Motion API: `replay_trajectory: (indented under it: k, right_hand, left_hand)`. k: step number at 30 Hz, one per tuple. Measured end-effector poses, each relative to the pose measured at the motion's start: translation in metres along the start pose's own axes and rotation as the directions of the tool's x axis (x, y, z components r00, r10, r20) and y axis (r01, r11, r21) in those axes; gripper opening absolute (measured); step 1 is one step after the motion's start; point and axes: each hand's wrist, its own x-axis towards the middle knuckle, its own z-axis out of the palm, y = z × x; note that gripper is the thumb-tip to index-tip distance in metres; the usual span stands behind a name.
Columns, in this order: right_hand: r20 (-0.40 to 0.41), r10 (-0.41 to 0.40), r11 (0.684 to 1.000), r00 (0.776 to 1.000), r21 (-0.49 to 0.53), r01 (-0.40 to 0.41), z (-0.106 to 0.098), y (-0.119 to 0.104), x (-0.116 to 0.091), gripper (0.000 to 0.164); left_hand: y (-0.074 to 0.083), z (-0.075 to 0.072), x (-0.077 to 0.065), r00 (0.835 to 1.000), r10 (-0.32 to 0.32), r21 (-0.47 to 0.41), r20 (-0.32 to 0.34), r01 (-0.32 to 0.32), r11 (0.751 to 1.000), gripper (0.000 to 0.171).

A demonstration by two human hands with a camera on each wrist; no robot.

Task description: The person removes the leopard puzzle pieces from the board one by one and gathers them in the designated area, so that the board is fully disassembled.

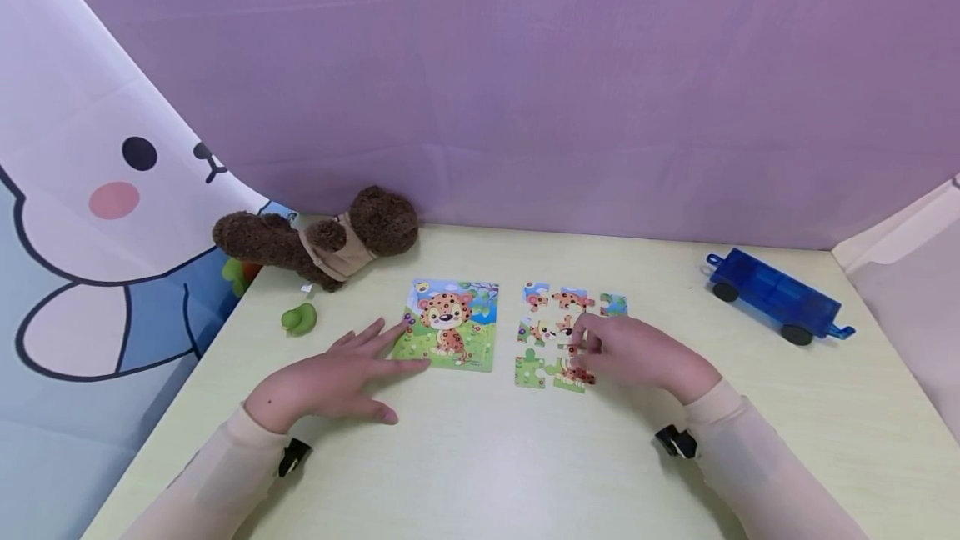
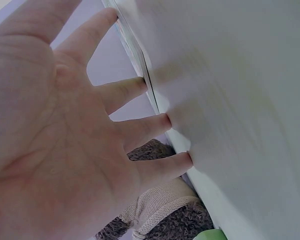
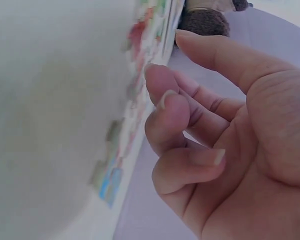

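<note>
My left hand [image 1: 330, 382] lies with its fingers spread at the left side of a leopard picture card [image 1: 478, 340]; two fingertips reach its edge. In the left wrist view, the fingertips [image 2: 182, 161] of that hand rest on the table. My right hand [image 1: 637, 354] is over the right part of a loose group of jigsaw pieces [image 1: 529, 372], hiding some of them. The right wrist view shows its fingers bent, the thumb apart from them, and nothing between. A blue-and-green jigsaw piece [image 1: 615, 304] lies just beyond this hand.
A brown plush toy [image 1: 382, 221] in a beige top lies at the back left, with a small green toy [image 1: 301, 319] in front of it. A blue toy wagon [image 1: 776, 294] stands at the right. Purple cloth [image 1: 525, 90] hangs behind the table [image 1: 480, 473].
</note>
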Motion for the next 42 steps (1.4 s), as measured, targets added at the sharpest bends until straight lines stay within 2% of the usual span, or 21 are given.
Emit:
replay_trajectory:
  k: [9,12,16,25,32,42]
  right_hand:
    - [-0.066,-0.04,0.999,0.997,-0.029,0.038,-0.011,-0.019,0.013,0.031]
    - [-0.066,-0.048,0.999,0.997,-0.016,0.047,-0.012,-0.028,0.02,0.036]
    - [-0.054,-0.085,0.995,0.995,0.051,0.088,-0.011,-0.037,0.033,0.04]
    - [-0.018,-0.125,0.977,0.992,0.171,0.127,0.006,-0.053,0.072,0.048]
    - [0.016,-0.122,0.962,0.992,0.247,0.114,0.024,-0.066,0.094,0.051]
    - [0.032,-0.089,0.975,0.996,0.208,0.08,0.038,-0.078,0.109,0.057]
  left_hand:
    - [0.0,-0.001,0.0,1.0,-0.002,-0.005,0.005,0.002,1.0,0.079]
    - [0.001,-0.001,0.0,1.0,-0.004,-0.006,0.008,0.004,1.0,0.08]
    - [0.001,-0.001,0.0,1.0,-0.006,-0.004,0.008,0.006,1.0,0.08]
    - [0.002,-0.002,-0.001,1.0,0.001,0.003,-0.001,-0.001,1.0,0.081]
    - [0.001,-0.001,-0.001,1.0,-0.006,-0.001,0.004,0.006,1.0,0.08]
    - [0.0,0.0,-0.001,1.0,0.01,0.007,-0.007,-0.01,1.0,0.079]
